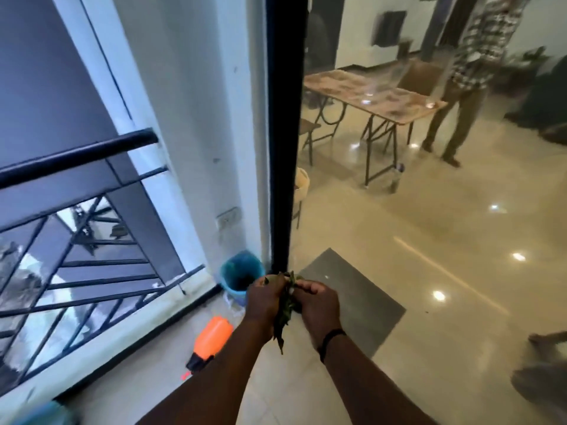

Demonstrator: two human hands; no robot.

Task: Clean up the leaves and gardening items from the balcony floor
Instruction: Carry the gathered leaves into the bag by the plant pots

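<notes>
Both hands were out in front of the person, closed together round a bunch of dark green leaves (283,314). The left hand (264,302) had its fingers curled about the upper part of the bunch, and the right hand (313,305), with a black band on its wrist, pinched the same bunch from the other side; a few loose leaf tips hung below the two fists. The leaves were held in the air just on the near side of the round blue plastic bin (241,276), which looked like the place meant for them.

To do the step well, I judged the bunch should be kept squeezed from both sides until it stood right above the bin's mouth, then let go low, so the dangling tips did not drop on the floor.

Nearer than the bin and to its left, an orange plastic spray bottle with a black nozzle (210,340) lay on its side on the pale tiled balcony floor (147,391), apart from the hands and not yet picked up.

The bin sat tight in a corner: the white wall (196,118) behind it, the black door frame post (285,148) just to its right, and the black metal railing (76,271) farther to its left. So the free way in was from above and from the near side. Beyond the post lay an open glossy room floor with a long folding table (374,93) and a person standing far off.
</notes>
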